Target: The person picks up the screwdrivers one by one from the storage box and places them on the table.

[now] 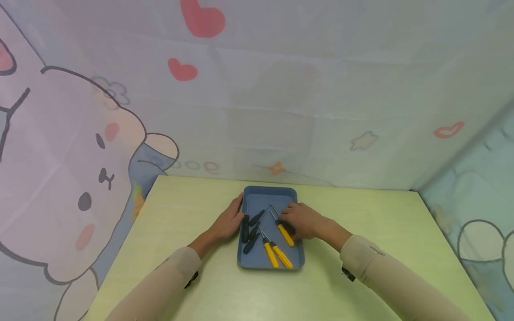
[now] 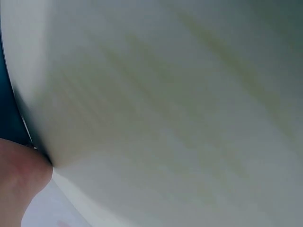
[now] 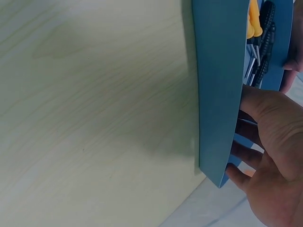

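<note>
Blue tray [image 1: 270, 191], on the tabletop [image 1: 201, 200] by its far edge, long axis running near to far; contents: three yellow-handled screwdrivers [image 1: 271, 255], handles toward the tray's near edge, shafts pointing far-left, and black-handled screwdrivers [image 1: 246, 228] along its left edge. Left hand [image 1: 227, 223]: fingers extended against the left edge. Right hand [image 1: 303, 220]: fingers bent over the right edge beside a dark handle [image 1: 287, 227]; whether gripping it, cannot tell.

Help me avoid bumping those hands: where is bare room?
Bare table lies left of the left hand, right of the right hand, and between the sleeves, nearer than the tray. Its far end is free; tools crowd its middle.
</note>
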A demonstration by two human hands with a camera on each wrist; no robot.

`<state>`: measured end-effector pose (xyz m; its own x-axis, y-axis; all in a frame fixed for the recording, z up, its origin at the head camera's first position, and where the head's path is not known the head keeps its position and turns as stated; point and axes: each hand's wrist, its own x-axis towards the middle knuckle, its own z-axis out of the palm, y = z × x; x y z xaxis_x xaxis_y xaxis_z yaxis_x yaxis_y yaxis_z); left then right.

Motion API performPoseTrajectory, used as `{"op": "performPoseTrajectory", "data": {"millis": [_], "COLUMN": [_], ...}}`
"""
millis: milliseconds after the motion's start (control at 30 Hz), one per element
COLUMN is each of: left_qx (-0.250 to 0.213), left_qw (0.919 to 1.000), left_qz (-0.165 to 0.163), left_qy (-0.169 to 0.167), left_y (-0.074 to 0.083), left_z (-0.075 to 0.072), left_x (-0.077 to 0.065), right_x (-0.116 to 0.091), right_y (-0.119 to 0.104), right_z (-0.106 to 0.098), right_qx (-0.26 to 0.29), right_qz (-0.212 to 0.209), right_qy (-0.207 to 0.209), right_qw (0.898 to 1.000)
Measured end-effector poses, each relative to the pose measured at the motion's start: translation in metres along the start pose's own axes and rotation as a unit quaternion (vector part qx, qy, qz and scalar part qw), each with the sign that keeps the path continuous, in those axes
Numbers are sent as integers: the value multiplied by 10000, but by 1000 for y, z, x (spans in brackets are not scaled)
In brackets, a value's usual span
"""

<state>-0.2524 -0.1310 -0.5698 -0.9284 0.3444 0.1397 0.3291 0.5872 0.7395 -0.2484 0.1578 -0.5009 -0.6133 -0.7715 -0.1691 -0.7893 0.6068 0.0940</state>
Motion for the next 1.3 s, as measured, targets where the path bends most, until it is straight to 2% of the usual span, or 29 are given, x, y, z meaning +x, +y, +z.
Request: {"op": "performPoseTrajectory", "data": {"millis": [467, 667, 1067, 1300], "left_qx": [-41, 32, 19, -11], "left_qw": [10000, 10000, 9999, 10000], "left_qz": [27, 31, -97, -35], "left_qy": [-39, -31, -69, 6], "left_y": [0, -2, 1, 1], "left_z": [3, 3, 0, 1], "left_x": [2, 2, -1, 0], "right_x": [-4, -3, -7, -12], "right_y": [6, 13, 12, 14], "right_z": [1, 0, -10, -18], "right_qx": [216, 254, 178, 205], "right_qz": [-52, 67, -1, -94], "right_qy": [144, 188, 272, 412], "right_qw": [9997, 9995, 9995, 9989]}}
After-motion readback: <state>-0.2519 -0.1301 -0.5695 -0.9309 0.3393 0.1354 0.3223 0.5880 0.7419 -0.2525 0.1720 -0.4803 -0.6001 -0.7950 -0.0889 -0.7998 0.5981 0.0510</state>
